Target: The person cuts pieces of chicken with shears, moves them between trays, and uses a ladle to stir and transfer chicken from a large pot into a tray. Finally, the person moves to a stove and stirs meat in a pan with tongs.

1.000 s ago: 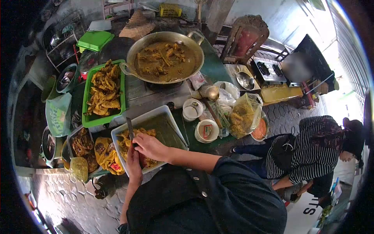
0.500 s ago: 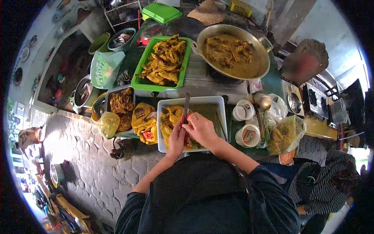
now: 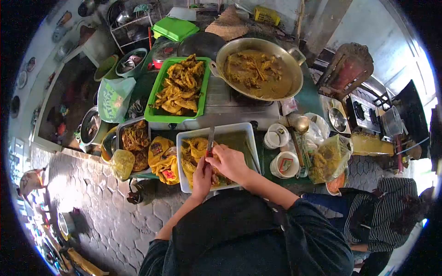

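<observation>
Over a white rectangular tub, my two hands meet close together. My right hand is closed on the red handle of a knife, whose blade points away from me. Fingers bent, my left hand is pressed up against the handle and the right fingertips; whatever it grips is hidden. Yellow-coated chicken pieces lie in the left part of the tub, beneath and around my hands. Yellowish liquid fills the right side, where a long thin utensil leans.
A green tray of cooked chicken and a wide pan of brown stew stand beyond the tub. White buckets, a ladle and a bag of yellow food are at right. A person in stripes sits at lower right.
The camera view has shifted, so the table appears lower and further left. My hands stay together around the knife over the tub, with only slight movement.
</observation>
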The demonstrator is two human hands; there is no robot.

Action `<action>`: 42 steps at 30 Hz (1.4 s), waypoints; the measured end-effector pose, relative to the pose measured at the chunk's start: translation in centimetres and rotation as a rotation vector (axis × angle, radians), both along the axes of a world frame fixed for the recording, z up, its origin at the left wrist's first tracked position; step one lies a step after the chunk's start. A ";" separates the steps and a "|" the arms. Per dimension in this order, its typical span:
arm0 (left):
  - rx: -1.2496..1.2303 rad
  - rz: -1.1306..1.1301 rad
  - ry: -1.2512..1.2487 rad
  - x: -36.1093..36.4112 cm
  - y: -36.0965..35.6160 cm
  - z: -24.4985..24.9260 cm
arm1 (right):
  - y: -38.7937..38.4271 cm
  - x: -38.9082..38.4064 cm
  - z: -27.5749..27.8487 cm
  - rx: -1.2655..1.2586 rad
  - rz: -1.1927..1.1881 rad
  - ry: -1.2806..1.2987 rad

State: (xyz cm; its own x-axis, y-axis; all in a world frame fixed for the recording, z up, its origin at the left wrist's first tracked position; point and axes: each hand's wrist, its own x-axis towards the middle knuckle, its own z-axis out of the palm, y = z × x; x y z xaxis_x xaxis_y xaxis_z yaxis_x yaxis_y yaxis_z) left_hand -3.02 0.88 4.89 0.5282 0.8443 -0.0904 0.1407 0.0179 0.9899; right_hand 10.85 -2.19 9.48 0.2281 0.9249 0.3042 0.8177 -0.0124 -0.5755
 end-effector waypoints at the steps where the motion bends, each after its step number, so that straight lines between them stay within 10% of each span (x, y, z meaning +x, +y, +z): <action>1: -0.106 0.008 -0.034 0.0 0.1 0.0 | 0.0 0.1 0.0 0.094 0.034 0.006; 12: -0.120 -0.036 0.136 0.0 0.2 -1.0 | -0.8 0.4 -1.6 -0.028 0.088 -0.009; 14: 0.186 -0.010 0.141 0.1 0.2 -1.7 | -0.9 0.1 -1.8 -0.080 0.073 -0.028; 21: -0.111 -0.068 0.352 0.0 0.4 0.4 | -0.9 -0.1 -2.7 -0.043 0.074 0.011; 24: 0.208 -0.044 0.169 -0.5 0.7 -4.5 | -1.0 -0.3 -3.7 -0.069 0.097 -0.015; 31: 0.352 -0.113 0.473 0.3 -0.4 -1.0 | -0.6 -0.3 -5.9 -0.267 -0.129 0.562; 42: 0.368 -0.213 0.361 -0.3 1.3 -4.1 | -2.4 -0.4 -7.0 -0.079 0.034 0.012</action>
State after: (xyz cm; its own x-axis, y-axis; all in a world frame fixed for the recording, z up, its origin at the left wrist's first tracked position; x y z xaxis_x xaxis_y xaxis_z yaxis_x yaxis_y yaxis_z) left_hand -3.32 2.14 0.83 0.6809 0.7322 -0.0168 0.4350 -0.3858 0.8136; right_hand 10.47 -4.64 2.43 0.1989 0.9533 0.2274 0.8116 -0.0302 -0.5834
